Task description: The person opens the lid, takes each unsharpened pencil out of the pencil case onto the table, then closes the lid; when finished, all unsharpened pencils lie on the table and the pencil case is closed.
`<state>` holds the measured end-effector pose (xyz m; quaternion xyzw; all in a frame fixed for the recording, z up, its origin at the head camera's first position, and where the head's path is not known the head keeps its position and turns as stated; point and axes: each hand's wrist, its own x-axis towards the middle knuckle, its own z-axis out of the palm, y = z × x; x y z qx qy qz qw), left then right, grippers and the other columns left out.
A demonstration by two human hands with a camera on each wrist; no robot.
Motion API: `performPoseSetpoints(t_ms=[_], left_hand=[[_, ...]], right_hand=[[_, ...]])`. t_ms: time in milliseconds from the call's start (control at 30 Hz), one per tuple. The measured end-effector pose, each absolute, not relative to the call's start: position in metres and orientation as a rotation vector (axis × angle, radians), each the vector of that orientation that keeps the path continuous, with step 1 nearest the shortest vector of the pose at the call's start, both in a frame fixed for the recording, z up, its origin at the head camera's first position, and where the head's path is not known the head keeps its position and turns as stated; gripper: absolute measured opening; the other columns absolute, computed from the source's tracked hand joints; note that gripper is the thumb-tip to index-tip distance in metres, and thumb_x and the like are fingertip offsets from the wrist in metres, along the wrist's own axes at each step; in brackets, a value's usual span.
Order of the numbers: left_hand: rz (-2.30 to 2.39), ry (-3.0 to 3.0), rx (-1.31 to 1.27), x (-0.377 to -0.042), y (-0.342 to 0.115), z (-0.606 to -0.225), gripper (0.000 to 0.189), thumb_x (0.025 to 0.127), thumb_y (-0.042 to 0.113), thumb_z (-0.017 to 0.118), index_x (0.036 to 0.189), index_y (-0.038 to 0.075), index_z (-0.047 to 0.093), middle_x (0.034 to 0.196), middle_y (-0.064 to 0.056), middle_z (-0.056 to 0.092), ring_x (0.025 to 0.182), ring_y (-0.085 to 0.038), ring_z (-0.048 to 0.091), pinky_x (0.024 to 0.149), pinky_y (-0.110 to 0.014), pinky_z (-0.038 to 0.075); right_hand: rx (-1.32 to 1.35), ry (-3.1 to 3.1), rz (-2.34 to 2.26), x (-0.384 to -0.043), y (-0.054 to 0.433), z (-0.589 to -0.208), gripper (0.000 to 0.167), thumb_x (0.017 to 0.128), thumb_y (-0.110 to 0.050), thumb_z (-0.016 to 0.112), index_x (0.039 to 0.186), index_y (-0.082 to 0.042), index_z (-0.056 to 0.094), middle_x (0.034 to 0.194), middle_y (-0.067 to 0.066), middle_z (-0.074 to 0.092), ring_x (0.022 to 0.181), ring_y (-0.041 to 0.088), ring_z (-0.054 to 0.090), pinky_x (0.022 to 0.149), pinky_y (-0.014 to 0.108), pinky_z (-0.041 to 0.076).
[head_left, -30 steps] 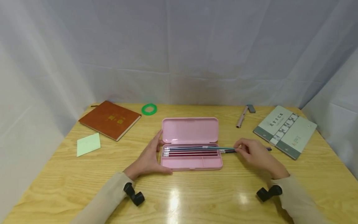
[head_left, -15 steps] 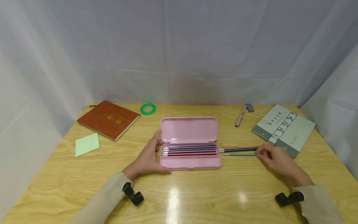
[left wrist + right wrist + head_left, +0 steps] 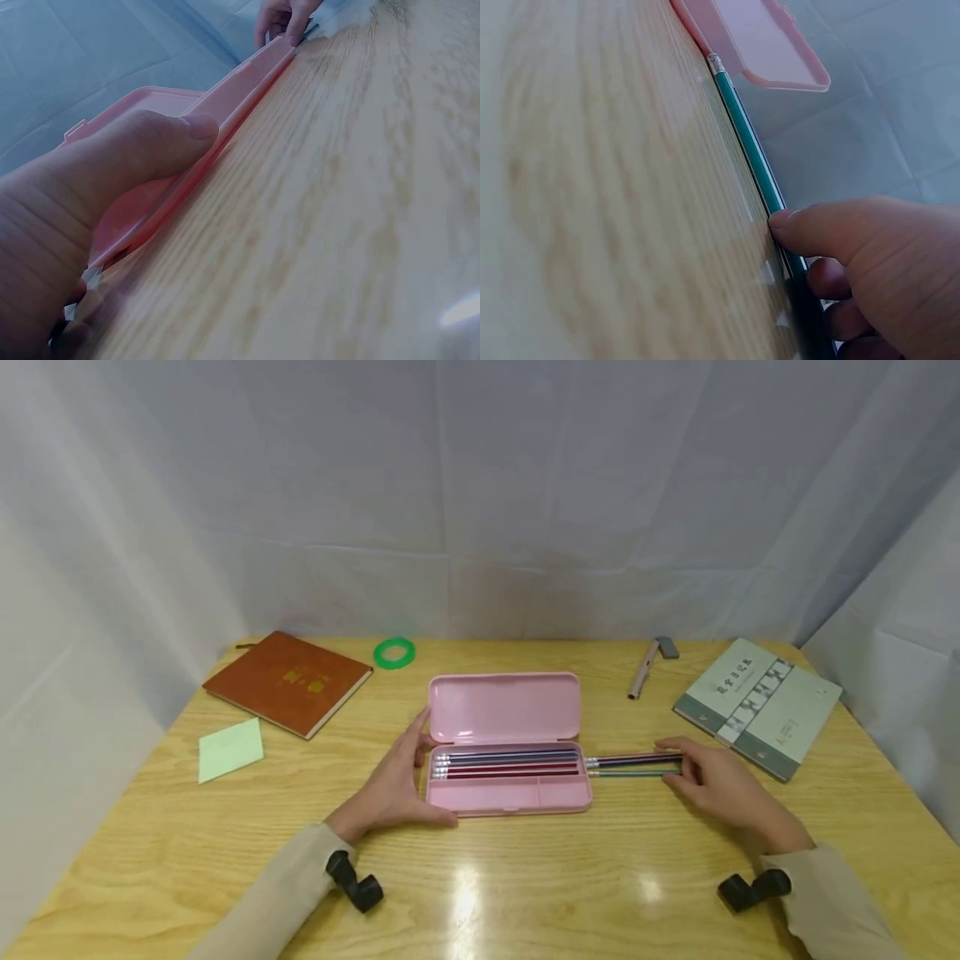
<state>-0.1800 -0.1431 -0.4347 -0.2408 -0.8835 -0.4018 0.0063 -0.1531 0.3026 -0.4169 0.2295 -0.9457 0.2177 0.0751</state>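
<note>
A pink pencil case point(image 3: 487, 797) lies open on the table, its lid point(image 3: 504, 708) tipped back. Several pencils point(image 3: 513, 768), dark blue and dark red, lie side by side in its long compartment. My left hand point(image 3: 390, 787) holds the case's left end, thumb along the front edge and fingers at the side and back. To the right, my right hand point(image 3: 723, 787) grips a green pencil point(image 3: 630, 774) and dark pencils point(image 3: 630, 761) between thumb and fingers. Their eraser ends point at the case. In the right wrist view the thumb touches the green pencil point(image 3: 746, 142); the far ends are hidden.
A brown notebook point(image 3: 288, 681) and a pale green sticky note point(image 3: 231, 750) lie on the left. Further back are a green ring point(image 3: 394, 653), a pink pen point(image 3: 643, 670) and a grey eraser point(image 3: 667, 647). A grey-green notebook point(image 3: 783, 714) lies right.
The right hand carried the green pencil right, out over the table, and set it beside the dark pencils. It then shifted slightly left with its fingers around them. The left hand stayed put.
</note>
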Motion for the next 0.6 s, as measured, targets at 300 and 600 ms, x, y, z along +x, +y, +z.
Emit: performPoseSetpoints(t_ms=[300, 600], left_hand=[[-1.263, -2.769, -0.745, -0.1795, -0.1442, -0.4359, 0.148, 0.043, 0.045, 0.095, 0.156, 0.018, 0.004, 0.117, -0.004, 0.054, 0.094, -0.017, 0.043, 0.081, -0.03, 0.041], [-1.27, -2.77, -0.743, -0.1799, -0.1429, -0.4343, 0.148, 0.042, 0.046, 0.095, 0.156, 0.018, 0.004, 0.117, -0.004, 0.053, 0.094, -0.017, 0.043, 0.08, -0.031, 0.041]], right_hand=[[0.622, -2.925, 0.586, -0.1569, 0.2986, -0.4141, 0.023, 0.089, -0.016, 0.068, 0.111, -0.008, 0.067, 0.057, -0.012, 0.044, 0.048, -0.002, 0.034, 0.048, 0.022, 0.032], [0.624, -2.95, 0.593, -0.1583, 0.2928, -0.4109, 0.034, 0.088, -0.016, 0.069, 0.119, -0.007, 0.061, 0.06, -0.012, 0.044, 0.049, 0.0, 0.035, 0.05, 0.022, 0.034]])
